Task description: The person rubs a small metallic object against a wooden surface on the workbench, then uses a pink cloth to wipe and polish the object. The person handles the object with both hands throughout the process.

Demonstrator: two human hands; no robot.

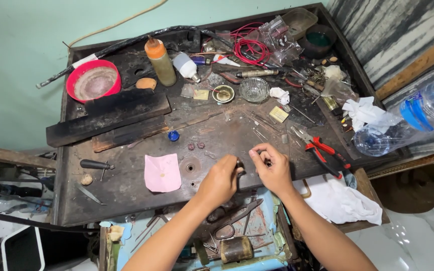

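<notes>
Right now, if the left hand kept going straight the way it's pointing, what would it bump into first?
Probably the right hand: the left hand points up and right, its fingertips nearly meeting the other's over the dark worktable. Depth is unclear.

Worn matt metal benchtop (126,195); glossy red plastic-handled pliers (322,153); pink paper (162,172)

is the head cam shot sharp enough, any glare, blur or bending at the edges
Head view: even, soft light with faint shadows; the workbench is sharp, the left hand and right hand only slightly soft; bright glare on the plastic bottle and white floor tiles; wide-angle bending curves the bench edges.
</notes>
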